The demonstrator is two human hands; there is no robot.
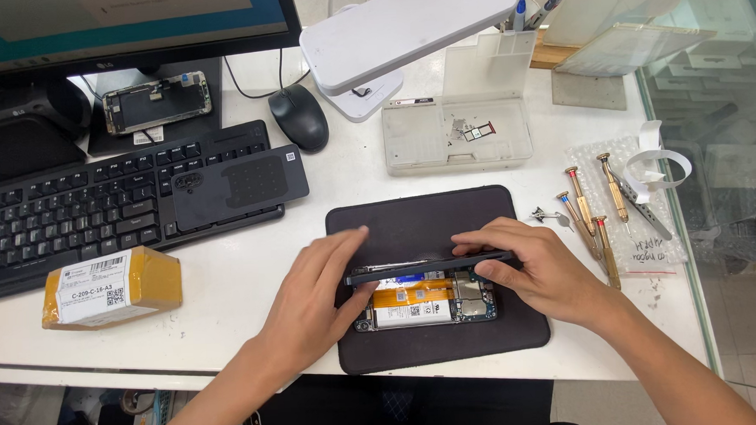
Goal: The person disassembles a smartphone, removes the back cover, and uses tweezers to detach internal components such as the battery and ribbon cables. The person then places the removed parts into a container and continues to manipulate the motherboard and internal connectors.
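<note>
Right in the middle of the dark work mat (429,214) lies an opened phone (429,302), its insides facing up: an orange ribbon cable, a white-labelled battery and blue circuit board all on show. Above it, tilted up on its long edge, is the phone's dark back cover (431,267), hinged up off the body, with its near edge sitting just above the open frame.

The left hand (318,296) comes in from the lower left, fingers fairly straight and close together, thumb tucked against the cover's left end, pinching that end. The right hand (538,269) mirrors it from the right, fingers curled over the top of the cover's right end and thumb under it, gripping that end. Both hands on the cover, one at each end.

Moving outward: just right of the mat, a row of small precision screwdrivers (595,216) with brass-coloured handles rests on a sheet of bubble wrap (618,155), with tweezers beside them. Behind the mat sits a clear plastic parts tray (458,132) with a SIM tray inside, and a white desk lamp (404,29) leans over it.

Off to the left, a black keyboard (72,209) with a dark flat phone panel (239,184) resting on its right end, a black mouse (299,116) behind, and a small yellow-taped parcel (114,288) near the table's front edge. Another phone screen part (157,101) lies at the monitor's foot.
</note>
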